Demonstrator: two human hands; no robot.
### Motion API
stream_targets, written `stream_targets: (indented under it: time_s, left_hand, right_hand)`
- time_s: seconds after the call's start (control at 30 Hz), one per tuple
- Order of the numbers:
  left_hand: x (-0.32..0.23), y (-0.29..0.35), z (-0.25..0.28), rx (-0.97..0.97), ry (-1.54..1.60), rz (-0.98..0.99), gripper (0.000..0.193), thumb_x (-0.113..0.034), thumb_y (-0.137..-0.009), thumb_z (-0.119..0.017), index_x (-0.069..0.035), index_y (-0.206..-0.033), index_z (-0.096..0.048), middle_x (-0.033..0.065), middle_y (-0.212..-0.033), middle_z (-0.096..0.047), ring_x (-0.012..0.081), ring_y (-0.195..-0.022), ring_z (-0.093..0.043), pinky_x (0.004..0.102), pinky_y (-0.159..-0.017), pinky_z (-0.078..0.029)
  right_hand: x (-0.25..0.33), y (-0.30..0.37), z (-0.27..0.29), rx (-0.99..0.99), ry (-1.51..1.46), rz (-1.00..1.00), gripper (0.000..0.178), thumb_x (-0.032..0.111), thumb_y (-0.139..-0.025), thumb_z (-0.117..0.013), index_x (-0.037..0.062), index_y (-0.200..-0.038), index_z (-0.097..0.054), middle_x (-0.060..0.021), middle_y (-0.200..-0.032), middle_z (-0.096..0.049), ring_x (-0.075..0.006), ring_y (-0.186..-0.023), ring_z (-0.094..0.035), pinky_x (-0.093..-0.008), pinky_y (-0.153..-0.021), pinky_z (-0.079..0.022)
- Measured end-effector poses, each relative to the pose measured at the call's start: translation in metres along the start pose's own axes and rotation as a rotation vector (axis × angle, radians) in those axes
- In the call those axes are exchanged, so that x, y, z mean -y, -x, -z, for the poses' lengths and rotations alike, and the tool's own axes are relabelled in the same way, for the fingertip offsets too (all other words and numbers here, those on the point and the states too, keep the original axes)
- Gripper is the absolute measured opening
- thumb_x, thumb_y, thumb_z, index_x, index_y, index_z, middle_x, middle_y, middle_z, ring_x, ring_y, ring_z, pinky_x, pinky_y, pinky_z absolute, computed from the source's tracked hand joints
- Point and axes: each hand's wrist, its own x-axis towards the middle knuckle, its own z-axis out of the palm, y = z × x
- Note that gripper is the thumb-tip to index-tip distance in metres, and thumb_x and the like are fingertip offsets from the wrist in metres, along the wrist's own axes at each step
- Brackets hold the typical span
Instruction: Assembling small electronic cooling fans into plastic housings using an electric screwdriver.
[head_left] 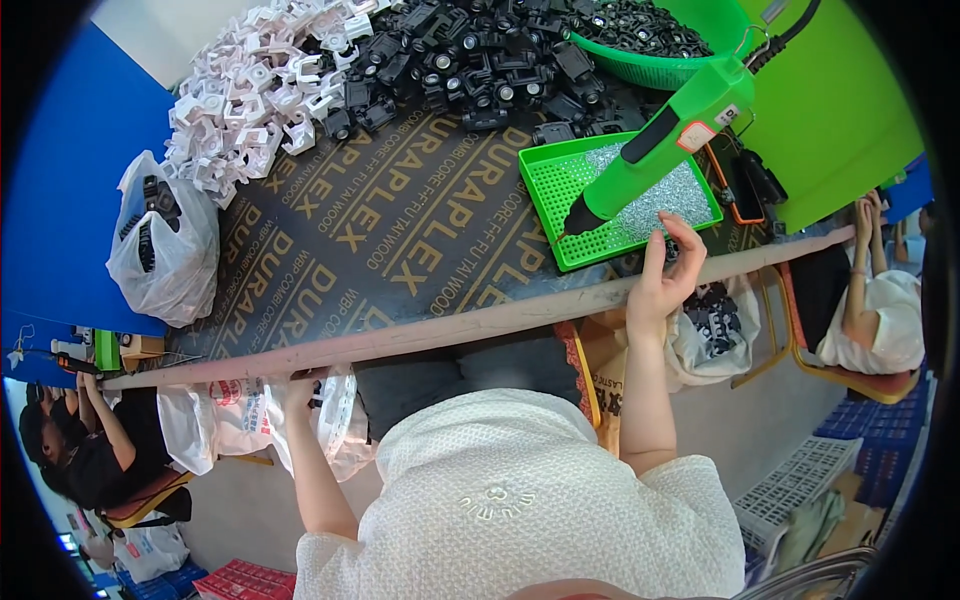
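Note:
Over the near right corner of a green tray, my right hand is raised with its fingers curved and the thumb a little apart from them. I make out nothing between them. Small silvery screws fill the right part of that tray; its left part shows a grid of holes. A green electric screwdriver hangs tilted above the tray, bit toward the lower left, untouched. My left hand is below the table edge at the mouth of a white plastic bag, its fingers hidden.
White plastic parts and black plastic parts lie heaped at the back. A green basket of dark pieces stands behind the screwdriver. On the left sits a plastic bag with black parts. Other people sit at both sides.

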Motion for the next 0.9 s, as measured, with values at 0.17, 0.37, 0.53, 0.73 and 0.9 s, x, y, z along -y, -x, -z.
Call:
stream_targets:
  time_s: [0.17, 0.37, 0.53, 0.73, 0.9]
  left_hand:
    - [-0.038, 0.025, -0.022, -0.075, -0.319, 0.148, 0.039, -0.009, -0.086, -0.063, -0.005, -0.125, -0.059, 0.0076, -0.119, -0.063, 0.0151, -0.107, -0.055, 0.0271, -0.090, -0.043]
    - [0.033, 0.000, -0.001, -0.168, -0.530, -0.443, 0.033, -0.003, -0.087, -0.060, 0.000, -0.120, -0.059, 0.0092, -0.113, -0.065, 0.0185, -0.103, -0.060, 0.0282, -0.092, -0.044]
    - [0.009, 0.024, -0.015, -0.082, -0.070, -0.279, 0.027, -0.001, -0.089, -0.056, 0.002, -0.116, -0.059, 0.0094, -0.108, -0.066, 0.0187, -0.100, -0.061, 0.0289, -0.089, -0.045]
    - [0.029, 0.009, 0.002, -0.076, -0.099, -0.236, 0.020, -0.002, -0.091, -0.052, 0.002, -0.108, -0.061, 0.0060, -0.098, -0.065, 0.0161, -0.086, -0.060, 0.0294, -0.075, -0.047]
    - [0.002, 0.028, -0.008, -0.040, -0.202, -0.323, 0.019, -0.010, -0.090, -0.057, 0.001, -0.105, -0.062, 0.0092, -0.094, -0.067, 0.0176, -0.083, -0.061, 0.0311, -0.071, -0.047]
  right_hand:
    - [0.001, 0.000, 0.001, -0.027, 0.033, 0.000, 0.019, -0.002, -0.086, -0.060, 0.0028, -0.103, -0.057, -0.0112, -0.112, -0.059, -0.0246, -0.111, -0.050, -0.0359, -0.097, -0.038]
    - [-0.004, -0.032, 0.019, -0.096, 0.467, 0.176, 0.022, 0.003, -0.086, -0.063, 0.0022, -0.107, -0.057, -0.0127, -0.121, -0.057, -0.0238, -0.112, -0.052, -0.0350, -0.098, -0.036]
    - [-0.031, -0.060, 0.035, -0.117, 0.787, 0.128, 0.037, 0.022, -0.086, -0.068, 0.0044, -0.117, -0.058, -0.0140, -0.126, -0.053, -0.0300, -0.120, -0.045, -0.0426, -0.102, -0.032]
    - [-0.049, -0.064, 0.040, -0.034, 0.461, -0.238, 0.047, 0.025, -0.090, -0.064, 0.0034, -0.130, -0.050, -0.0126, -0.129, -0.051, -0.0255, -0.117, -0.048, -0.0363, -0.099, -0.037]
    - [-0.046, -0.078, 0.035, -0.006, 0.435, -0.311, 0.046, 0.020, -0.089, -0.063, 0.0025, -0.129, -0.049, -0.0121, -0.126, -0.057, -0.0253, -0.115, -0.053, -0.0351, -0.098, -0.039]
